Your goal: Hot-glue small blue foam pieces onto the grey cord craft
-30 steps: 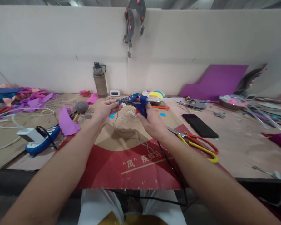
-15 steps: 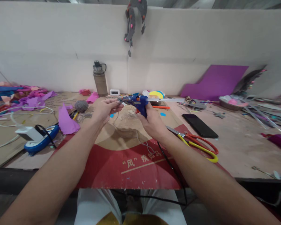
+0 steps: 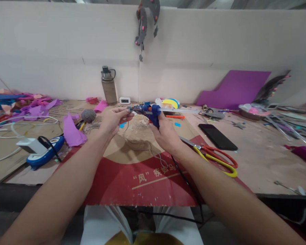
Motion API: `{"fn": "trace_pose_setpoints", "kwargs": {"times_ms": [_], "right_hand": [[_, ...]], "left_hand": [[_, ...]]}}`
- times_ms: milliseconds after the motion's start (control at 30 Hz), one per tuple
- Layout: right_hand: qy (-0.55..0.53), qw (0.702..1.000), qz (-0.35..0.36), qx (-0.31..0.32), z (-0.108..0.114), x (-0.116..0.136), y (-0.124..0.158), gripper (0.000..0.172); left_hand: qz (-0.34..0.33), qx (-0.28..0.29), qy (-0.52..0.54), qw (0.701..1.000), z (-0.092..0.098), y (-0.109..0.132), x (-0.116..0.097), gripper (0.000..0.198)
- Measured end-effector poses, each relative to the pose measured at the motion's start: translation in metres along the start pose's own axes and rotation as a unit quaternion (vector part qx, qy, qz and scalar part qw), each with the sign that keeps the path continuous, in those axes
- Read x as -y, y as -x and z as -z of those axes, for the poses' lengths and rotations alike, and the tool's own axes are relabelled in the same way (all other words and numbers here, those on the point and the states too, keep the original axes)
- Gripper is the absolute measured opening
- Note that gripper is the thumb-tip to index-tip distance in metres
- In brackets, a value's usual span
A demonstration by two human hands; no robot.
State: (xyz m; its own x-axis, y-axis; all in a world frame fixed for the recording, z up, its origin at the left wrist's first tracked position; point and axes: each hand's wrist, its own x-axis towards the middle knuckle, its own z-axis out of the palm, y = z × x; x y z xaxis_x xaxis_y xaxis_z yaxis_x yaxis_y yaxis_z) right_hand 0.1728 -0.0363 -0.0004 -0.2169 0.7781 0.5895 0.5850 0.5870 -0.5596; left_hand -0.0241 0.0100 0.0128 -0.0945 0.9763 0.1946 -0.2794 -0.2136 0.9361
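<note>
My right hand [image 3: 165, 134] is wrapped round the handle of a blue hot glue gun [image 3: 154, 114], held level with its nozzle to the left. A long clear glue stick [image 3: 180, 110] sticks out of its back end. The fingers of my left hand [image 3: 116, 119] are pinched at the nozzle end, on a small piece I cannot make out. Grey yarn [image 3: 127, 131] trails down from there onto the red and brown cardboard [image 3: 142, 183]. The gun's black cord [image 3: 185, 175] runs down past my right forearm.
Scissors [image 3: 211, 154] with red and yellow handles and a black phone [image 3: 217, 136] lie at the right. A bottle [image 3: 108, 88] stands at the back. On the left are a yarn ball [image 3: 88, 116], felt scraps [image 3: 40, 110] and a blue power strip [image 3: 46, 153].
The glue gun has shifted very slightly left in my right hand, and its glue stick tilts a little lower at the back. My left hand has hardly moved.
</note>
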Motion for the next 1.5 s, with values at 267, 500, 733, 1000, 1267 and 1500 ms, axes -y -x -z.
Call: {"fn": "trace_pose_setpoints", "kwargs": {"times_ms": [267,500,733,1000,1267,1500], "right_hand": [[0.005,1.000,-0.004,0.001,-0.002,0.000,0.000,0.047],[-0.001,1.000,0.000,-0.003,-0.002,0.001,0.001,0.045],[-0.002,1.000,0.008,-0.008,-0.002,0.000,0.001,0.050],[-0.007,1.000,0.004,-0.009,-0.003,0.000,0.001,0.050],[-0.053,0.998,-0.001,-0.024,-0.001,0.001,0.001,0.042],[-0.270,0.947,-0.176,-0.021,-0.002,-0.018,-0.008,0.024]], "left_hand": [[0.006,0.007,-0.008,1.000,0.000,-0.001,0.002,0.004],[0.002,0.011,-0.022,1.000,0.001,0.000,0.001,0.003],[-0.006,0.006,-0.027,1.000,0.000,0.000,0.000,0.003],[0.000,0.001,-0.021,1.000,-0.002,0.002,0.000,0.004],[-0.014,-0.013,-0.009,1.000,0.002,0.001,-0.002,0.003],[-0.003,-0.030,0.009,1.000,0.004,-0.003,-0.002,0.006]]}}
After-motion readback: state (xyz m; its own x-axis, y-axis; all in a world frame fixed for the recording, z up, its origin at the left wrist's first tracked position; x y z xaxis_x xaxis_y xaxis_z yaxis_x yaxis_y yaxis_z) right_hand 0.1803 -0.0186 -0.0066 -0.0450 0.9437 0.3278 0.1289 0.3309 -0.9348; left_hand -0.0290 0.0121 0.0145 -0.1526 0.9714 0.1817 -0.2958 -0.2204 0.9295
